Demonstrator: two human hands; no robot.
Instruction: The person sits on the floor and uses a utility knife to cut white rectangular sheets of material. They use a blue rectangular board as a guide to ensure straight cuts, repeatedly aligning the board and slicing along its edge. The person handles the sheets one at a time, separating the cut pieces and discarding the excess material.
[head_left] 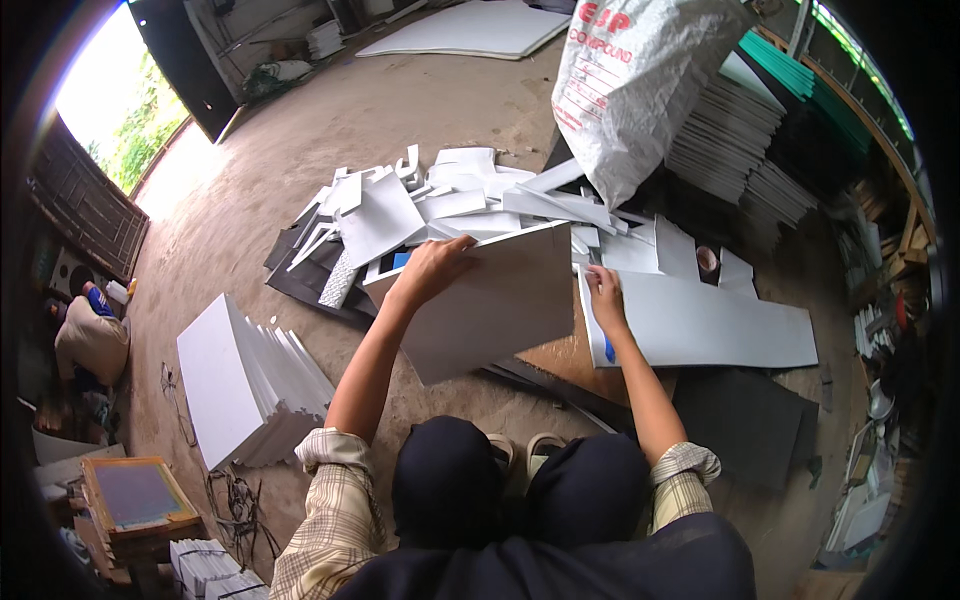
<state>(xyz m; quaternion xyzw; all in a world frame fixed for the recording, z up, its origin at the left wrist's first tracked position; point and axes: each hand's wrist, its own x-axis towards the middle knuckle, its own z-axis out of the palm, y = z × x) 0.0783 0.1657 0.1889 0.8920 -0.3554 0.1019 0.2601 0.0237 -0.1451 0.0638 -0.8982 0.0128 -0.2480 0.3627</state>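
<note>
My left hand [435,272] grips the top edge of a white foam sheet [490,310], which is tilted up with its shaded face toward me. Just right of it, my right hand [606,298] is closed, its fingertips pinching the upper left corner of a long white sheet [710,320]. That sheet lies partly over a brown board [570,360]. A small blue object [609,350] shows beside my right wrist; its kind is unclear. Behind both hands spreads a heap of white offcuts [460,205].
A leaning stack of white sheets [225,385] stands at the left. A white woven sack [640,90] rises beyond the heap, near more stacked sheets [730,130]. Dark sheets [745,425] lie on the right. Another person [92,340] crouches at far left. A tape roll [708,260] rests among the offcuts.
</note>
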